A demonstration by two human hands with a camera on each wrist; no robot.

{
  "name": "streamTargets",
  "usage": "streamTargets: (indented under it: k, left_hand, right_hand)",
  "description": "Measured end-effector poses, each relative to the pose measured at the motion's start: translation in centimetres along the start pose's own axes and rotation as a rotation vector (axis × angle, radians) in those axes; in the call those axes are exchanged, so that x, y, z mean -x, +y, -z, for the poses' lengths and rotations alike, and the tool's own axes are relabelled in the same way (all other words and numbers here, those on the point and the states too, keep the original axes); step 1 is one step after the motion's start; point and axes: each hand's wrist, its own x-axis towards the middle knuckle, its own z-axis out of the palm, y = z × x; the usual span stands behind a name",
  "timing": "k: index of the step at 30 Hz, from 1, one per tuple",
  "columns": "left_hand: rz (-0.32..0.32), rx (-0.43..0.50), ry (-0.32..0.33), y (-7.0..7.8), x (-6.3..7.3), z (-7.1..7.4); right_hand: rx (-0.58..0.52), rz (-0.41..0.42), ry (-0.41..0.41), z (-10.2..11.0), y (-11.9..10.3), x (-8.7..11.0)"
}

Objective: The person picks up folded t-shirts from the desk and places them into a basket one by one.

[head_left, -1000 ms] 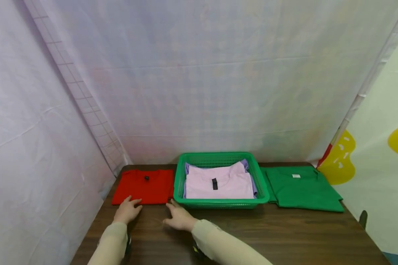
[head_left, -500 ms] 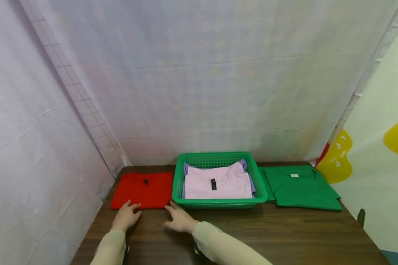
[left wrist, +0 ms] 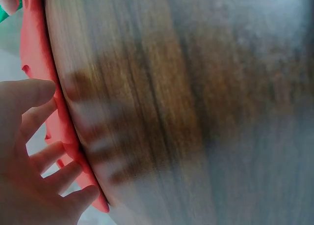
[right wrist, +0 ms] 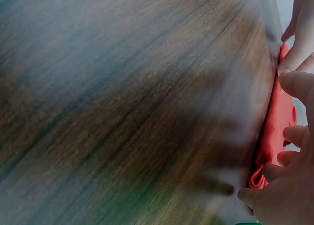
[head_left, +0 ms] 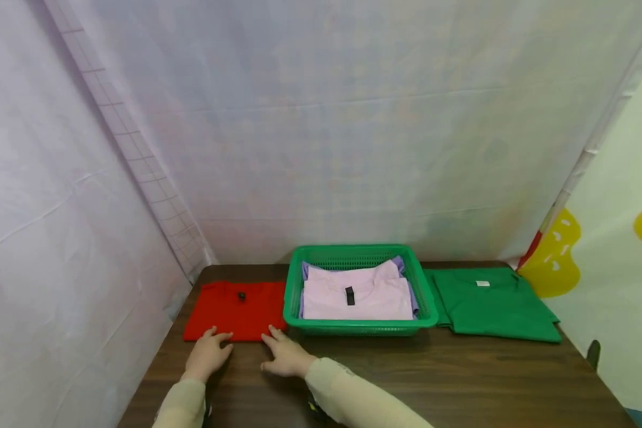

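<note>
A folded red T-shirt point(head_left: 241, 312) lies on the table left of the basket, with a small dark mark at its neckline. My left hand point(head_left: 207, 355) touches its front edge near the left corner, fingers spread. At the front right part of the same edge rests my right hand point(head_left: 288, 355), its fingers extended onto the cloth. In the left wrist view, the left hand point(left wrist: 34, 161) has loosely bent, parted fingers along the red fabric point(left wrist: 38, 43). The right wrist view has the right hand point(right wrist: 289, 185) beside a rolled fold of the shirt point(right wrist: 267, 151).
A green plastic basket point(head_left: 361, 324) stands in the middle, holding a folded pale pink T-shirt point(head_left: 329, 303) over purple cloth point(head_left: 400, 266). Folded green shirts point(head_left: 503, 309) lie right of it. The brown wooden table point(head_left: 433, 374) backs onto a hanging pale curtain point(head_left: 321, 148).
The red T-shirt has slid toward me, so its front edge now lies nearer than the basket's front. Both hands moved back with it; the right hand shifted slightly left onto the cloth.
</note>
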Motion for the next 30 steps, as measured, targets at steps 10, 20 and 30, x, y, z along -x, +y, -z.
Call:
streamTargets:
  k: [10, 20, 30]
  left_hand:
    - [-0.011, -0.014, 0.014, 0.3, 0.3, -0.3]
    - [0.003, -0.002, 0.013, 0.2, 0.5, -0.5]
    - [-0.007, -0.013, 0.019, 0.3, 1.3, -0.3]
  right_hand:
    - [0.054, -0.068, -0.044, -0.1, -0.1, 0.2]
    - [0.083, -0.054, -0.037, -0.1, 0.4, 0.3]
    - [0.096, -0.059, -0.046, -0.1, -0.1, 1.1]
